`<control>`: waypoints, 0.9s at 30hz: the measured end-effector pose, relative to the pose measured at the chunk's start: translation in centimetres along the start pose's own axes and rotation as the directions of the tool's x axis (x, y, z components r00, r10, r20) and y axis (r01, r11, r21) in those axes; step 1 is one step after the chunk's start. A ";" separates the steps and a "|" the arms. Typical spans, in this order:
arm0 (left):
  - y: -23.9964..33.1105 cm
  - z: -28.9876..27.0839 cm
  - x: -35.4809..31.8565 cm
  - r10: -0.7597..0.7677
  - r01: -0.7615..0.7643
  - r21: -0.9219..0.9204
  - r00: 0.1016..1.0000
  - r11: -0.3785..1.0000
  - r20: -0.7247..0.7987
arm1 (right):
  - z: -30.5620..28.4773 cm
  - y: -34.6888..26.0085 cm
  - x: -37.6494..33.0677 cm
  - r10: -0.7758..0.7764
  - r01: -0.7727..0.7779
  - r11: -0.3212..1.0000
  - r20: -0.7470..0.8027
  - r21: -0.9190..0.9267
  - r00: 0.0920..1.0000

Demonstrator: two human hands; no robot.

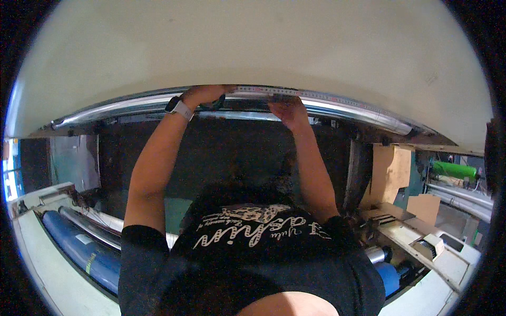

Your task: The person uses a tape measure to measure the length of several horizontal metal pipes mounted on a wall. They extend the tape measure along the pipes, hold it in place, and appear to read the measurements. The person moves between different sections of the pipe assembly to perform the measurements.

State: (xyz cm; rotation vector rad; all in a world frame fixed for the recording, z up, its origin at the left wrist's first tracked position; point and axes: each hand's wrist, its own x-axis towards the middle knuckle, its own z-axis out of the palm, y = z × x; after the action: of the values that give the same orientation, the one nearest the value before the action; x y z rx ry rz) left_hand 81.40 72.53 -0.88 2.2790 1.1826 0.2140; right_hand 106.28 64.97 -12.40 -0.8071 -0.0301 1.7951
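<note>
Both my arms reach up to a long shiny metal roller (pixel 348 109) under the edge of a large pale panel. Wearing a watch (pixel 172 104) on a light strap, my left hand (pixel 204 95) lies against the roller, its fingers bent round a dark, green-tinged object (pixel 213 102) that is mostly hidden. From those fingertips a pale strip with ruler markings (pixel 316 95) runs rightward along the roller. Just below this strip, my right hand (pixel 291 111) has its fingers curled up against the roller's dark underside; what they grip, if anything, is hidden.
The pale panel (pixel 253 42) spans the space above my hands. Machine frames with blue rollers (pixel 84 250) stand at both sides of me. Brown boards (pixel 391 168) lean at the right, and a green cylinder (pixel 453 169) lies farther out.
</note>
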 end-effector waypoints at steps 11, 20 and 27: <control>-6.0 3.2 1.4 0.415 -0.205 0.471 0.817 0.858 -0.401 | 2.2 1.8 1.7 0.018 -0.043 0.958 0.089 0.283 0.996; -6.9 3.5 1.6 0.440 -0.197 0.526 0.810 0.827 -0.387 | 2.7 3.4 2.6 -0.022 -0.013 0.964 0.128 0.265 0.992; -4.5 2.2 1.6 0.328 -0.163 0.466 0.896 0.870 -0.299 | 2.3 3.2 2.8 -0.047 -0.009 0.944 0.162 0.329 0.986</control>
State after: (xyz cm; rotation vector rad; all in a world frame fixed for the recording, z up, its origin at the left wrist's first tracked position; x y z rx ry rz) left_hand 79.99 74.96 -5.31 2.8850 1.1996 0.5517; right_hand 101.95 66.90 -13.34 -0.4148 0.1483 1.7835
